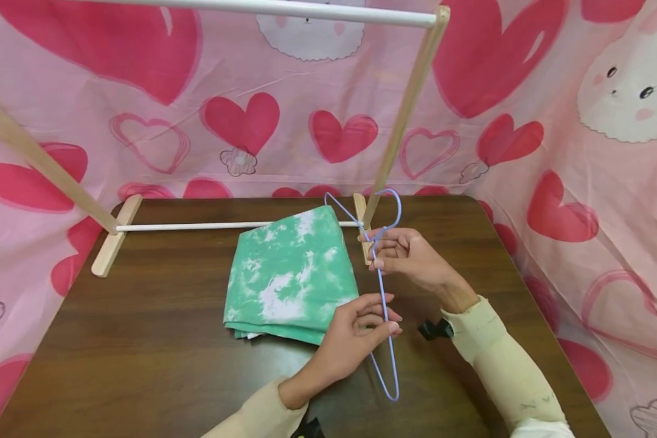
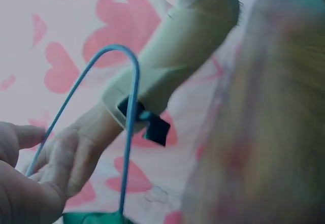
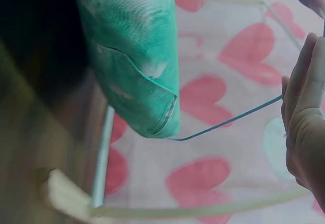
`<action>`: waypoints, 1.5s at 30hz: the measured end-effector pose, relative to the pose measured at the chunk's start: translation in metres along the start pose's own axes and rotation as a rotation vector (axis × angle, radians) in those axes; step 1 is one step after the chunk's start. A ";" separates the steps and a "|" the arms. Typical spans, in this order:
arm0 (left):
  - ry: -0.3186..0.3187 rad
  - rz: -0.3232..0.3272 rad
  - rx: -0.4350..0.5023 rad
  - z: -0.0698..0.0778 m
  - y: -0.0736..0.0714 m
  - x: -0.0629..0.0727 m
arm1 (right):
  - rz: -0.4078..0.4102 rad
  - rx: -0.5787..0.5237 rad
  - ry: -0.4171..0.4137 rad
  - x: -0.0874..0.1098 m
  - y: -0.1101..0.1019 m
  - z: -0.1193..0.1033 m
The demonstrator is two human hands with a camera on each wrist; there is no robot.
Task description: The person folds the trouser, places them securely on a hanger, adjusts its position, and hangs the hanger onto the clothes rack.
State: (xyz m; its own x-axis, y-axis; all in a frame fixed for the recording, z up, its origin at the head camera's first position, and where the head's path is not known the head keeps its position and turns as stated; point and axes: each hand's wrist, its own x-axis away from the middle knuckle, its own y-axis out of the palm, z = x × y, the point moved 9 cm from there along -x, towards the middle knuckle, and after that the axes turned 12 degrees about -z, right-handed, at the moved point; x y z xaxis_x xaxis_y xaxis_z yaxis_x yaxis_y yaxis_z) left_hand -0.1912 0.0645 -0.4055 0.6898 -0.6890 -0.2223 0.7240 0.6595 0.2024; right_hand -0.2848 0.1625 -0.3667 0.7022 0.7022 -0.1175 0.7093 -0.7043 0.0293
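A thin lavender-blue hanger [image 1: 392, 359] is held up on edge above the table, its hook curving at the top. My right hand [image 1: 416, 258] pinches it just below the hook, between thumb and fingers. Lower along the same wire, my left hand [image 1: 356, 331] grips it with thumb and fingertips. Left of the hands lies a folded green-and-white tie-dye cloth [image 1: 292, 274], partly covered by my left hand. In the left wrist view, a rounded end of the hanger [image 2: 135, 82] crosses in front of the right forearm. The cloth [image 3: 137, 56] shows a stitched edge in the right wrist view.
Behind the cloth stands a rack with wooden uprights [image 1: 405, 121], a white top bar [image 1: 306, 9] and a low white bar [image 1: 197, 227]. Its wooden foot [image 1: 116, 237] rests on the brown table [image 1: 142, 340]. Pink heart-patterned fabric [image 1: 285, 170] surrounds the table.
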 end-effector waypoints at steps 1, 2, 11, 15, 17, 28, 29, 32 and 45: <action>0.029 0.001 0.022 0.006 0.001 -0.001 | -0.009 -0.004 -0.022 -0.003 0.003 -0.006; 0.053 0.004 0.037 0.013 0.002 -0.001 | -0.022 -0.008 -0.045 -0.007 0.006 -0.013; 0.187 -0.007 -0.056 0.094 0.000 0.005 | -0.178 -0.037 -0.239 -0.040 0.041 -0.082; 0.240 -0.029 -0.094 0.129 -0.004 0.010 | -0.168 -0.052 -0.273 -0.051 0.053 -0.107; 0.254 -0.035 -0.107 0.143 -0.006 0.012 | -0.144 -0.074 -0.281 -0.056 0.057 -0.116; 0.258 -0.033 -0.224 0.188 -0.022 0.006 | -0.033 -0.170 -0.345 -0.079 0.059 -0.151; 0.261 -0.034 -0.214 0.190 -0.024 0.004 | -0.027 -0.171 -0.351 -0.080 0.058 -0.154; 0.281 -0.035 -0.185 0.200 -0.030 -0.001 | -0.024 -0.169 -0.382 -0.085 0.056 -0.164; 0.421 0.083 -0.293 0.249 -0.054 -0.023 | 0.027 -0.256 -0.559 -0.103 0.041 -0.211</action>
State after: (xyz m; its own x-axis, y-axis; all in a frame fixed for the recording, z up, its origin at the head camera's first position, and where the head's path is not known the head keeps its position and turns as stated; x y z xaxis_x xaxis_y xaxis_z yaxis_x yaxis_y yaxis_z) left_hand -0.2441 -0.0300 -0.1735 0.6388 -0.4901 -0.5931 0.5931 0.8047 -0.0263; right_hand -0.3153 0.0831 -0.1441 0.6303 0.4752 -0.6140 0.7329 -0.6251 0.2685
